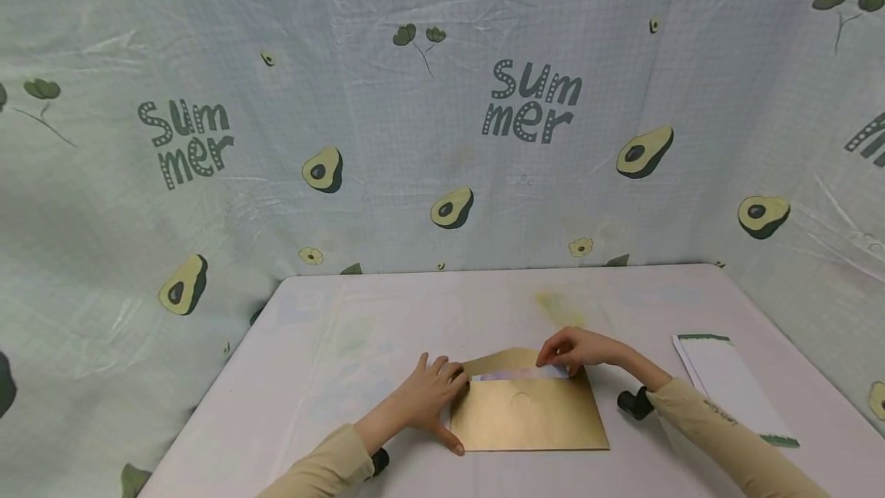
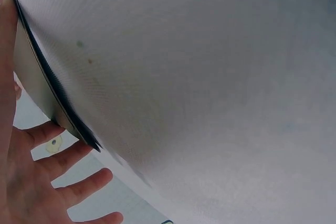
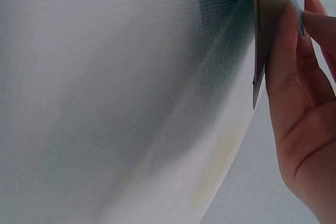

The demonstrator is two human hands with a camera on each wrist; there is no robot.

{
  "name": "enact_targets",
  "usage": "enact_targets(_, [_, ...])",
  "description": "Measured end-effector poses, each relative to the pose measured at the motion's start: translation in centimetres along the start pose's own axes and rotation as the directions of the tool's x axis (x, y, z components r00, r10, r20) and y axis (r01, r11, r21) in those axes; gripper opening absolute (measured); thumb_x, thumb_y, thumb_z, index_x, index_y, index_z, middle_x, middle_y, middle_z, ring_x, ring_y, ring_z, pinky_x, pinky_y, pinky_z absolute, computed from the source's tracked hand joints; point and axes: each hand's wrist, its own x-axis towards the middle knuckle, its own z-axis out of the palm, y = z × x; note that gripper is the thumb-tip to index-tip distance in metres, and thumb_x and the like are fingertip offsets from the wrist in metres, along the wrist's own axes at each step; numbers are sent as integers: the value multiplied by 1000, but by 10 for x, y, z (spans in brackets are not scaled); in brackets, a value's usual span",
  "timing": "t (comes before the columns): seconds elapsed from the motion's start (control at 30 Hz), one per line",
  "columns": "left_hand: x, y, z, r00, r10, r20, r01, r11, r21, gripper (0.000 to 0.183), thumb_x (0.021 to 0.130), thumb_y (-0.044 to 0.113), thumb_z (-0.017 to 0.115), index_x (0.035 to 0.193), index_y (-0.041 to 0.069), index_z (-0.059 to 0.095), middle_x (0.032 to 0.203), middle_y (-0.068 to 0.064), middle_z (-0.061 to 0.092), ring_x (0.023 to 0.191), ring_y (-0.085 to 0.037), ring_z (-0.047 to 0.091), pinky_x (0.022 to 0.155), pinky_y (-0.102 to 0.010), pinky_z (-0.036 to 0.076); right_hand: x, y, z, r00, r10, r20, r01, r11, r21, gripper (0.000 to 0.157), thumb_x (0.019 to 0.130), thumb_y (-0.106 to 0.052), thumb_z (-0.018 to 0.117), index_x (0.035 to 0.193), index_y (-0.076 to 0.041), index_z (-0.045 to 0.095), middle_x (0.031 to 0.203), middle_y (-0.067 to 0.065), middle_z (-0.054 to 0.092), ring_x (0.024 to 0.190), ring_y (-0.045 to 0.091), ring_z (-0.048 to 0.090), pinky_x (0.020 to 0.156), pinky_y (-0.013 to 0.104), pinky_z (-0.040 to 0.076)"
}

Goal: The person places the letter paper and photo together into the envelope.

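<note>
A gold envelope (image 1: 528, 423) lies on the table with its pointed flap lifted at the far side. A pale, purplish printed sheet (image 1: 508, 375) sits inside it, only a strip showing above the pocket edge. My left hand (image 1: 427, 396) spreads along the envelope's left edge, thumb by the near corner and fingertips at the far corner. At the far right part of the opening, my right hand (image 1: 577, 347) pinches the sheet's right end between thumb and fingers. The right wrist view shows the sheet's bluish corner (image 3: 298, 4) between those fingers, beside the envelope (image 3: 270, 3).
To the right, a white pad or stack of paper (image 1: 733, 386) with green ends lies on the table beside the right forearm. A pale cloth covers the table (image 1: 290, 375). Behind and at the sides hangs a curtain (image 1: 387, 121) printed with avocados.
</note>
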Motion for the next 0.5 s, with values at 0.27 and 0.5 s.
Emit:
enact_targets(0.27, [1, 0, 0, 1000, -8, 4, 8, 1000, -6, 103, 49, 90, 42, 125, 20, 38, 125, 0, 45, 114, -21, 43, 90, -48, 38, 1, -1, 1, 1000, -6, 31, 6, 1000, -12, 19, 89, -9, 51, 100, -2, 64, 96, 14, 64, 61, 3, 50, 51, 21, 46])
enact_targets(0.5, [1, 1, 1, 1000, -7, -13, 7, 1000, 8, 102, 48, 90, 42, 122, 20, 39, 124, 0, 46, 113, -21, 43, 90, -49, 38, 1, 2, 3, 997, -34, 68, 37, 998, -43, 17, 88, -9, 52, 98, -4, 65, 89, 10, 66, 58, 1, 48, 49, 19, 44])
